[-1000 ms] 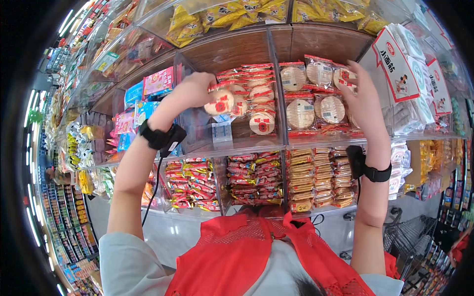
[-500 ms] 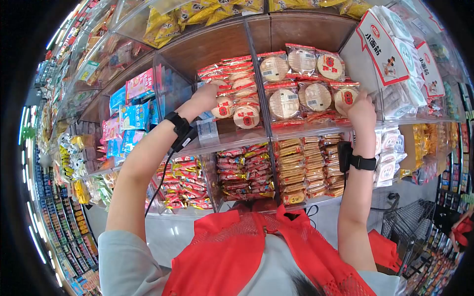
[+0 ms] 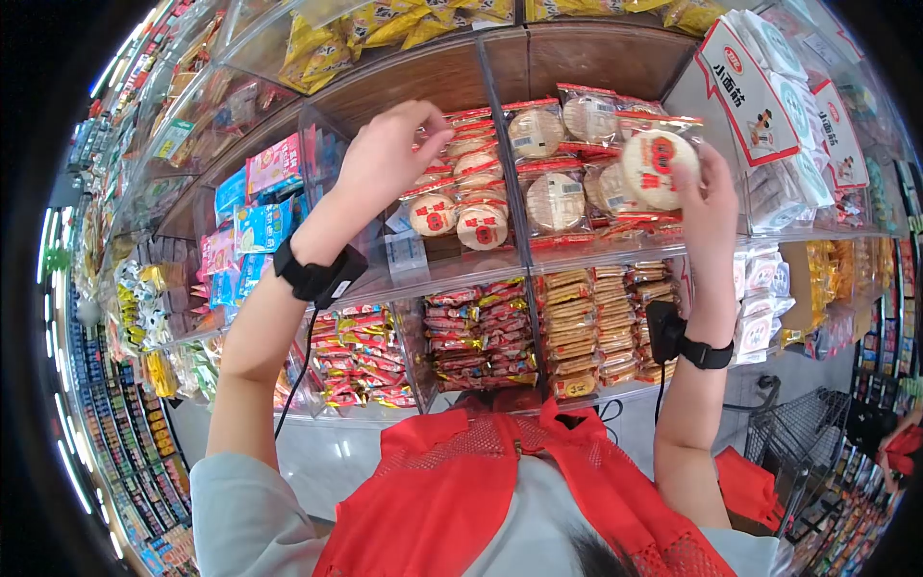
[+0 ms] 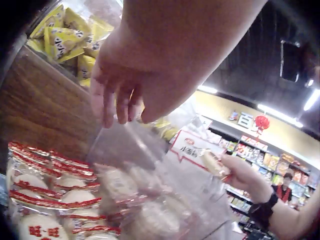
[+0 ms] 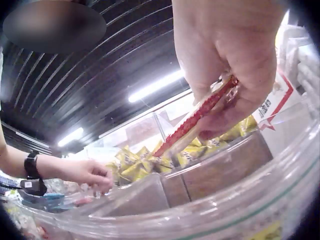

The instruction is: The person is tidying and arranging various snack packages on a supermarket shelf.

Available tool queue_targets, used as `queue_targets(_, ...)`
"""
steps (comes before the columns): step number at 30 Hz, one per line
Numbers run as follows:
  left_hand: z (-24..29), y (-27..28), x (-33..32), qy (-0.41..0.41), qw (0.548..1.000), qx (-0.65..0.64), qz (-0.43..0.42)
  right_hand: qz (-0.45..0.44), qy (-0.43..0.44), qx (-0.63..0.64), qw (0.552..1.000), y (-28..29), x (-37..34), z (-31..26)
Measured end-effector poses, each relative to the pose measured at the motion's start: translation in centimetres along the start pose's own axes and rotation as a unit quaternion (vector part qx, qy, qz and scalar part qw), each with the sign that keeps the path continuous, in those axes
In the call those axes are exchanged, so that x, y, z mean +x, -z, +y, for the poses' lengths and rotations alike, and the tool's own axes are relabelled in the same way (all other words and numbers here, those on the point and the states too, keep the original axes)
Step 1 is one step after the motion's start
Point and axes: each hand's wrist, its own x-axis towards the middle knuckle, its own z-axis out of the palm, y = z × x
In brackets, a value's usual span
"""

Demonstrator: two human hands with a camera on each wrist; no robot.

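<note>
In the head view my right hand (image 3: 711, 197) pinches a clear packet of round rice crackers (image 3: 660, 168) by its edge, with red print facing up. The right wrist view shows that packet edge-on, its red crimped seal (image 5: 197, 115) between thumb and fingers. Below it lie more rice cracker packets (image 3: 556, 202) in the right compartment. My left hand (image 3: 389, 144) hovers over the left compartment, above stacked rice cracker packets (image 3: 476, 168). Its fingers (image 4: 122, 102) hang loosely bent and hold nothing in the left wrist view.
A clear divider (image 3: 508, 163) parts the two compartments. Pink and blue packets (image 3: 264, 226) fill the bin at left, and a white display box (image 3: 750, 96) stands at right. Yellow bags (image 3: 404, 29) lie behind; a lower row holds biscuits (image 3: 577, 332) and red-wrapped snacks (image 3: 481, 332).
My right hand has lifted a rice cracker packet from the front right of its compartment and tilted it. My left hand has drawn up and back off the packets in the left compartment.
</note>
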Motion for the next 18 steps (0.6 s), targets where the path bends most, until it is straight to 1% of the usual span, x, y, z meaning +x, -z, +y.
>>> queue_targets(1,1.1,0.9,-0.3,-0.035,0.997,-0.062,0.037,-0.038,0.011,0.095,0.995,-0.9,-0.8,-1.4)
queue_targets(2,2.1,1.6,-0.5,-0.070,0.987,-0.123,0.075,-0.076,0.022,0.190,0.979,-1.6,-1.5,-2.7)
queue_targets(3,3.0,2.3,-0.8,-0.068,0.987,-0.121,0.077,-0.079,0.024,0.191,0.978,-1.9,-2.1,-3.6)
queue_targets(4,3.8,2.9,-1.1,-0.150,0.975,-0.105,0.129,-0.129,0.006,0.165,0.978,-2.1,-2.6,-4.5)
queue_targets(5,4.5,3.3,-1.3,-0.231,0.952,-0.087,0.179,-0.177,-0.012,0.138,0.974,-2.3,-3.0,-5.2)
queue_targets(6,5.1,3.8,-1.4,-0.230,0.952,-0.087,0.180,-0.179,-0.011,0.138,0.974,-2.5,-3.2,-5.9)
queue_targets(7,5.6,4.2,-1.6,-0.310,0.935,-0.011,0.171,-0.204,0.037,0.094,0.974,-2.8,-3.3,-6.5)
queue_targets(8,6.0,4.3,-1.8,-0.387,0.906,0.065,0.160,-0.228,0.084,0.050,0.969,-3.2,-3.5,-7.1)
queue_targets(9,6.4,4.2,-2.1,-0.385,0.907,0.112,0.129,-0.211,0.086,0.039,0.973,-3.7,-3.8,-7.7)
queue_targets(10,6.4,4.0,-2.5,-0.385,0.907,0.113,0.129,-0.211,0.086,0.039,0.973,-4.1,-4.0,-8.3)
queue_targets(12,5.9,3.0,-3.0,-0.300,0.949,0.062,0.072,-0.192,0.091,0.137,0.968,-5.0,-4.2,-9.3)
queue_targets(13,5.6,2.7,-3.0,-0.272,0.959,0.045,0.065,-0.192,0.124,0.137,0.964,-5.5,-4.2,-9.4)
queue_targets(14,5.4,2.7,-3.1,-0.273,0.959,0.045,0.064,-0.190,0.124,0.137,0.964,-6.0,-4.4,-9.6)
queue_targets(16,5.0,2.9,-3.4,-0.217,0.975,-0.024,0.037,-0.186,0.147,0.204,0.950,-6.7,-4.5,-9.8)
queue_targets(17,4.6,3.2,-3.5,-0.219,0.975,-0.024,0.036,-0.181,0.161,0.196,0.950,-6.9,-4.3,-9.2)
queue_targets(18,4.0,3.5,-3.6,-0.117,0.992,-0.050,-0.021,-0.180,0.162,0.197,0.950,-6.8,-4.2,-8.8)
